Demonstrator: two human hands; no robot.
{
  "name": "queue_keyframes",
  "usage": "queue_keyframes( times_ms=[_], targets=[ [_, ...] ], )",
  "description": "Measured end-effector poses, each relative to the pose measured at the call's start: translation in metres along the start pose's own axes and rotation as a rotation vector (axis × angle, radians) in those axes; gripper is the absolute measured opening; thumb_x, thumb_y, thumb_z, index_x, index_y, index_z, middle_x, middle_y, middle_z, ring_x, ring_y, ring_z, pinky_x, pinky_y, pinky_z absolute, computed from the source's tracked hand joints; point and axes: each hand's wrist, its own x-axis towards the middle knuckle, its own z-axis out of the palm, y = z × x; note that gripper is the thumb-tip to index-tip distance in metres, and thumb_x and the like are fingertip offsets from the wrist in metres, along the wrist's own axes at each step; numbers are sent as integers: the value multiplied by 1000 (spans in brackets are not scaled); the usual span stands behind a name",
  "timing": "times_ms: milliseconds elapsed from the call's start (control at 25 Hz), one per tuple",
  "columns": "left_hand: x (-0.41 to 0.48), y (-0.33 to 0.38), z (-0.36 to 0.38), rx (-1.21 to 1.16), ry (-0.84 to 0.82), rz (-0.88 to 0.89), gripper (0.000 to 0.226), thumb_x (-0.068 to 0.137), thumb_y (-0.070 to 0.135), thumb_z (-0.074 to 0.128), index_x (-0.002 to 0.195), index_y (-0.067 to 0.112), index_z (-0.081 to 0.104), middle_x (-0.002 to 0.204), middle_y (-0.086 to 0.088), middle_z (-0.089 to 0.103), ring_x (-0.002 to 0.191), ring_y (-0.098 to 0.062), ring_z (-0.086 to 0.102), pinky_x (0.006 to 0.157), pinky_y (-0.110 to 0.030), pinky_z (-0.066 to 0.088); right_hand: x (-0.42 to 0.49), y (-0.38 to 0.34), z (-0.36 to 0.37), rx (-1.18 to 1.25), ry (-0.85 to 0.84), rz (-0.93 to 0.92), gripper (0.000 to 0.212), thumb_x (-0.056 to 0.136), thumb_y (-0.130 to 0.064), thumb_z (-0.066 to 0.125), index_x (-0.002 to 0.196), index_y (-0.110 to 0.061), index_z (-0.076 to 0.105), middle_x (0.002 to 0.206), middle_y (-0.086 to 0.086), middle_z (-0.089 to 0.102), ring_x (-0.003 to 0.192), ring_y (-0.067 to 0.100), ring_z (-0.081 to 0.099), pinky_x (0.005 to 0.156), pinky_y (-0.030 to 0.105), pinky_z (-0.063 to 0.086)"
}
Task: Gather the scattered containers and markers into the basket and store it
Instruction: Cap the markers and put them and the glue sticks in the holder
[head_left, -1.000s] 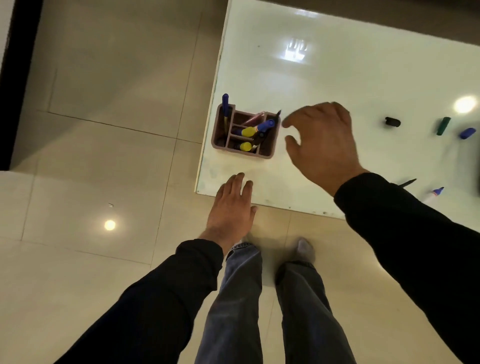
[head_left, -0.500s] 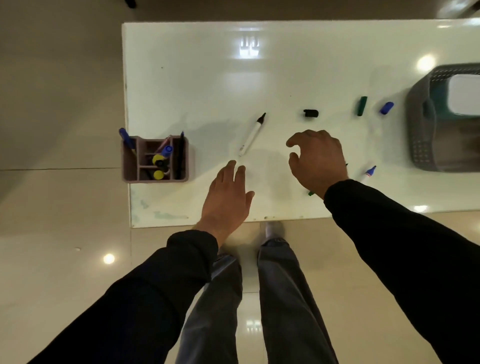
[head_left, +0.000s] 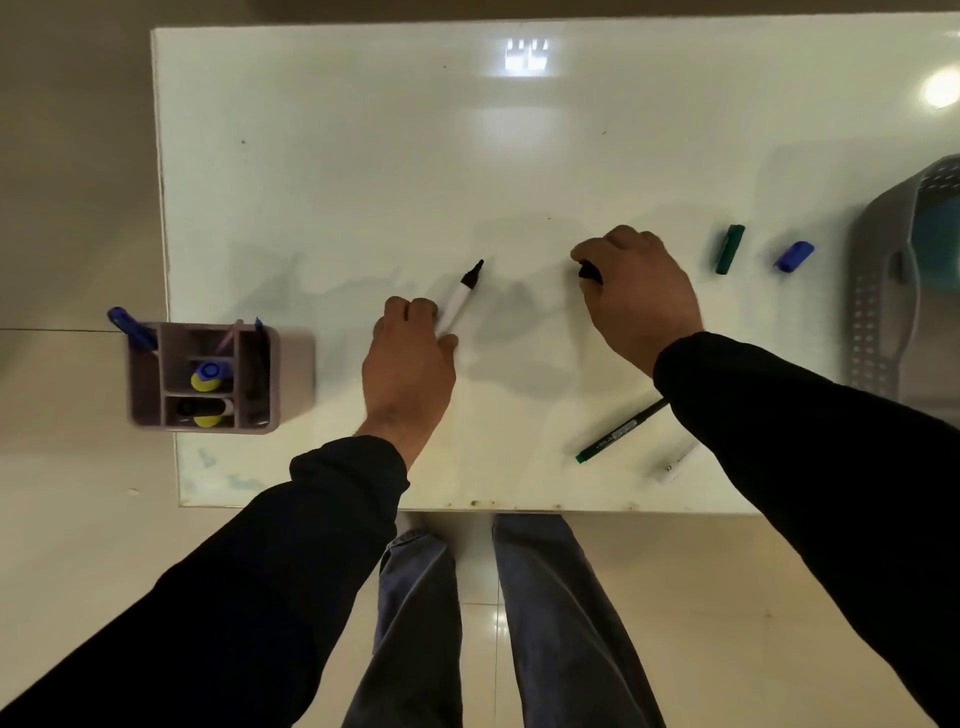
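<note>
My left hand pinches the lower end of a white marker with a bare black tip lying on the white table. My right hand curls over a small black cap in the table's middle. A green cap and a blue cap lie to its right. A green pen and a white marker lie near the front edge, partly under my right sleeve. The grey basket stands at the right edge, cut off by the frame.
A mauve divided pen holder with several markers sits at the table's left front corner. My legs stand on the tiled floor just below the front edge.
Both hands moved forward onto the table. My left hand took hold of the white marker and my right hand closed over the black cap. The view shifted right and closer.
</note>
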Motion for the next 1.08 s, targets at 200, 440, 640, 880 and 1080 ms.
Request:
queue_keyframes(
  times_ms=[200,440,640,880,1080],
  targets=[
    [-2,9,-5,-97,88,28,20,95,20,57,114,15,60,114,-4,53,98,-25,54,72,-38,47,2,3,-13,319,43,61,21,92,-18,59,111,-19,69,103,1,66,91,18,65,79,34,54],
    [-19,16,-25,-149,301,262,19,93,16,62,112,16,64,103,2,62,92,-21,51,66,-31,43,-14,-45,-46,759,55,88,22,91,-10,64,106,-22,75,100,-15,72,89,-1,67,71,10,48],
    [-43,0,-41,-145,353,317,19,93,14,63,112,12,66,101,-1,63,89,-20,51,69,-27,41,-35,-83,-54,728,-40,15,19,94,-11,61,104,-21,75,83,-26,67,71,-5,60,66,10,43],
    [-91,-46,-73,-218,325,360,21,95,10,57,115,7,64,98,-7,61,81,-23,57,67,-39,51,-71,-150,-47,604,-133,-98,14,99,-18,51,92,-17,63,73,0,61,58,10,46,52,18,35],
    [-131,-94,-95,-319,336,255,20,95,8,58,113,6,65,95,-5,63,76,-18,59,69,-34,54,-95,-228,-25,651,-95,-130,14,101,-18,50,91,-10,55,69,2,55,56,10,42,51,23,35]
  ],
)
